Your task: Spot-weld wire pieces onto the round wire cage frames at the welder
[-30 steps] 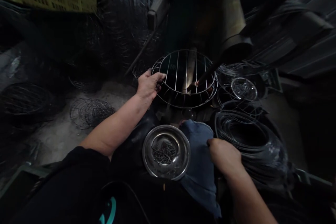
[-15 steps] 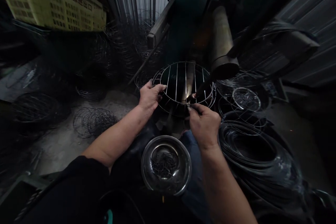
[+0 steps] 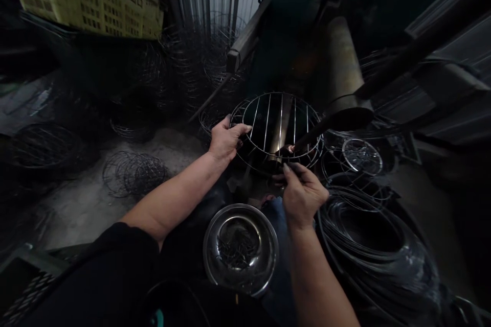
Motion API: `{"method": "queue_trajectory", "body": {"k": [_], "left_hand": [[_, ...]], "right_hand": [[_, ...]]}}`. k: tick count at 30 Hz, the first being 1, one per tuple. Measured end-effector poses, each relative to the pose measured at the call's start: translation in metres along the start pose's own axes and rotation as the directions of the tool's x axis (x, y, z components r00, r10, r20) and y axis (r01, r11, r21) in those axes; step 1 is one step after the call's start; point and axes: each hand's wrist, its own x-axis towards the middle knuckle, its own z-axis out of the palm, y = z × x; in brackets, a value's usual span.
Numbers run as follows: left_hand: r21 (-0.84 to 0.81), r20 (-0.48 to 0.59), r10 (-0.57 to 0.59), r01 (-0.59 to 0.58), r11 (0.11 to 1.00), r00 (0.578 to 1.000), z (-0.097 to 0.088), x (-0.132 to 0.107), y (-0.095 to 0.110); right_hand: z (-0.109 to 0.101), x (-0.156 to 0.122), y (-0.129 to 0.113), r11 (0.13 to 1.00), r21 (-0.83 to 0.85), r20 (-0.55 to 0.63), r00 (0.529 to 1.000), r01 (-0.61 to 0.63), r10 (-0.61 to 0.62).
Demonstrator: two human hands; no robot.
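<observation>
A shallow steel bowl [image 3: 240, 249] holding a heap of small bent wire pieces [image 3: 235, 246] is seen nearest the camera, resting by the person's lap. Just beyond it, the right hand [image 3: 303, 194] is pinched narrow at the near rim of a round wire rack [image 3: 276, 129]; whether a wire piece is held between the fingertips cannot be told. The rack is gripped at its left edge by the left hand [image 3: 225, 140], fingers curled over the rim wire, and is held under the dark electrode arm [image 3: 312, 135] of what appears to be a spot welder. The step in hand is judged to be the placing of a small piece on the rack's rim at the electrode. Steady alignment of rim and piece would be called for next. Coiled wire rings [image 3: 368, 225] are stacked at the right, and more wire frames [image 3: 134, 173] lie on the floor further off.
</observation>
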Motion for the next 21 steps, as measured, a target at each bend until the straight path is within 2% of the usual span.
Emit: {"method": "queue_trajectory", "body": {"k": [11, 18, 21], "left_hand": [[0.005, 0.015, -0.025, 0.025, 1.0, 1.0, 0.006, 0.011, 0.0], [0.025, -0.022, -0.043, 0.044, 0.999, 0.999, 0.011, 0.019, -0.003], [0.04, -0.036, -0.028, 0.03, 0.999, 0.999, 0.014, 0.02, -0.002]], "right_hand": [[0.002, 0.009, 0.002, 1.0, -0.026, -0.003, 1.0, 0.012, -0.012], [0.006, 0.017, -0.002, 1.0, 0.013, -0.023, 1.0, 0.003, -0.003], [0.002, 0.018, -0.001, 1.0, -0.01, 0.017, 1.0, 0.005, -0.005]]}}
